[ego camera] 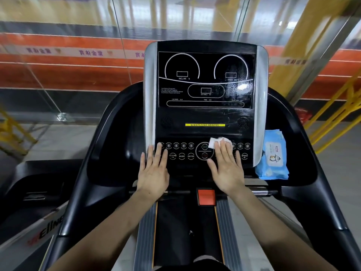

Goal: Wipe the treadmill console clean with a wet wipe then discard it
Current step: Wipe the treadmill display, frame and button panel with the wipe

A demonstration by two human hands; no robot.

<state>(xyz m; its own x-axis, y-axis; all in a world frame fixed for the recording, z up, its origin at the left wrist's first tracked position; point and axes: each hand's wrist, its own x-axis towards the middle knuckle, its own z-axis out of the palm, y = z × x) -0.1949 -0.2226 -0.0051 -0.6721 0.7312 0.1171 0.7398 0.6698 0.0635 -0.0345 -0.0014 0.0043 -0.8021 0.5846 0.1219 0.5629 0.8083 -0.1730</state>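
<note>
The black treadmill console with silver side trims fills the middle of the head view. A white wet wipe lies on the button row, right of the round START button. My right hand presses flat on the wipe with straight fingers, only the wipe's top edge showing. My left hand rests flat with spread fingers on the console's lower left, fingertips at the left silver trim and the first buttons. Wet streaks shine on the right part of the display.
A blue pack of wet wipes leans in the right side tray. A red safety key block sits below the console above the belt. Black handlebars curve down both sides. Another treadmill stands at the left. Glass wall ahead.
</note>
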